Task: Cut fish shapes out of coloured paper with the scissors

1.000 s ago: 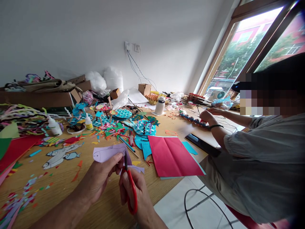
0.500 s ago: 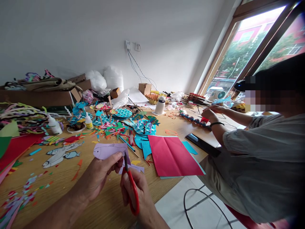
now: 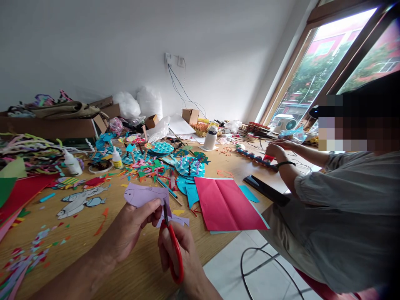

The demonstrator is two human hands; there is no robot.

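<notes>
Between the thumb and fingers of my left hand [image 3: 133, 223] is a piece of purple paper [image 3: 142, 195] with a fish outline drawn on it in dark line. My right hand [image 3: 181, 246] grips red-handled scissors [image 3: 177, 254], whose blades point away from me and meet the paper's right part, close to my left thumb. How far the blades are apart is hard to see. More purple paper [image 3: 184, 221] lies on the table just behind the scissors. Left of my hands lie grey-white paper fish cutouts [image 3: 76, 205].
Red folded paper [image 3: 229, 204] lies at the table's right edge, near a black phone-like case [image 3: 265, 189]. Glue bottles [image 3: 72, 163], paper scraps [image 3: 150, 170] and blue egg-tray crafts [image 3: 190, 166] crowd the middle. A co-worker [image 3: 331, 208] sits at the right, hands on a painted strip.
The purple paper has tilted a little and its left end has shifted slightly right. My hands keep nearly the same place, and the co-worker's hands have moved slightly.
</notes>
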